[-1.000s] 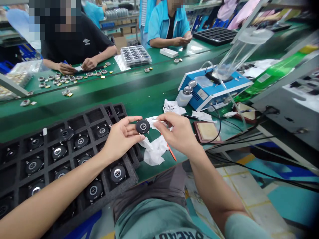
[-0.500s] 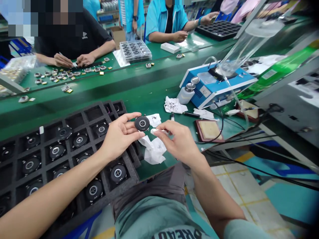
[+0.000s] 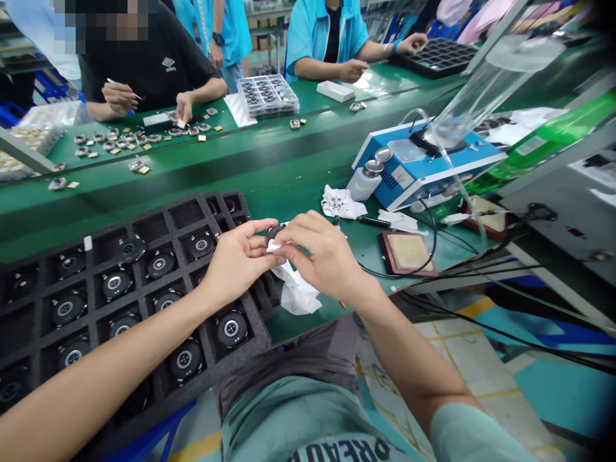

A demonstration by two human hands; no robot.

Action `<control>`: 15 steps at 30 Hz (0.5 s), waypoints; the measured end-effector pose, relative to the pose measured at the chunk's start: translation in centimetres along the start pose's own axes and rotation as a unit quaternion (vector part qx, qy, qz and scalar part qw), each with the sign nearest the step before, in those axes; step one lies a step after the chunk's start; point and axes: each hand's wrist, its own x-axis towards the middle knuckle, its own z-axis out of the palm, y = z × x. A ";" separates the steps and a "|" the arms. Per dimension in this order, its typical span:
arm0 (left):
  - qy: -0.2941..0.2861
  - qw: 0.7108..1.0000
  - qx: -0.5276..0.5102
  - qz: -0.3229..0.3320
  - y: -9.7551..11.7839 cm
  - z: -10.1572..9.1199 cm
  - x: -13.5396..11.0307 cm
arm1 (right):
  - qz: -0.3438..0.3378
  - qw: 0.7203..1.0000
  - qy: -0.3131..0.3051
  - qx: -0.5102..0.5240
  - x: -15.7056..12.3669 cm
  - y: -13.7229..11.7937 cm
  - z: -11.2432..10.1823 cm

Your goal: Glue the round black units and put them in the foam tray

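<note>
My left hand (image 3: 235, 260) grips a round black smartwatch body (image 3: 274, 233) between thumb and fingers, over the right edge of the foam tray. Pinched in my right hand (image 3: 320, 253) is a small wad of white wipe (image 3: 274, 246), up against the watch's near side. My right fingers cover most of the watch face that is turned up. Below my hands a crumpled white tissue (image 3: 299, 295) lies on the green bench. The black foam tray (image 3: 264, 337) at left holds several similar watch bodies, such as one smartwatch body (image 3: 232, 328) in the near right compartment.
A blue machine (image 3: 409, 170), a pump bottle (image 3: 364, 183) and a soldering sponge (image 3: 408, 251) stand at right, with black cables (image 3: 436, 240) nearby. Across the bench a co-worker's hands (image 3: 120, 98) work among small watch parts (image 3: 139, 165). A clear compartment box (image 3: 268, 96) stands beside them.
My right hand has moved left and brought the white wipe onto the watch body, which it now mostly covers. Across the bench, the co-worker's hands have moved apart.
</note>
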 end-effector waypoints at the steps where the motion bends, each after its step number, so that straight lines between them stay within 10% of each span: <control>1: 0.002 1.000 -0.001 0.002 0.0 0.0 0.0 | 0.001 1.000 -0.001 -0.012 -0.2 0.4 -0.2; 8: -0.007 1.000 -0.014 0.008 0.1 0.0 0.0 | 0.073 0.992 0.026 -0.097 -2.3 4.4 -3.1; 15: 0.004 1.000 -0.006 0.003 0.3 0.0 -0.1 | 0.032 0.999 0.023 -0.034 -1.3 2.8 -3.4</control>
